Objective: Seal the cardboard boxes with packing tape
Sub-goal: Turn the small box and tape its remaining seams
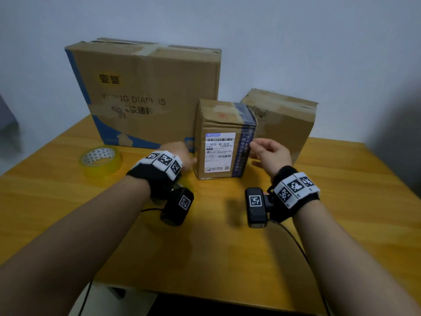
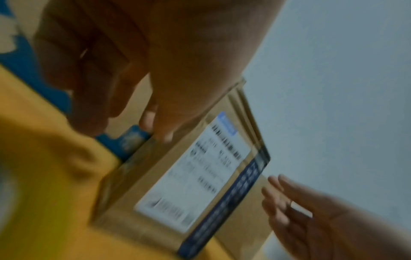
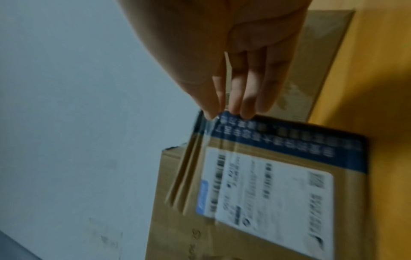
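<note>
Both forearms are stretched out forward, each wrist wrapped in a black band with checkered marker tags. The left hand (image 1: 180, 153) is blurry, fingers pointing ahead and fairly straight. The right hand (image 1: 270, 152) is raised, fingers (image 3: 249, 98) extended together, thumb close by the fingertips.

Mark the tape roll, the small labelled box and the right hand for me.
tape roll (image 1: 100, 161), head view, yellow outer side.
small labelled box (image 1: 219, 153), head view, white shipping label.
right hand (image 1: 272, 151), head view, back of hand.
</note>
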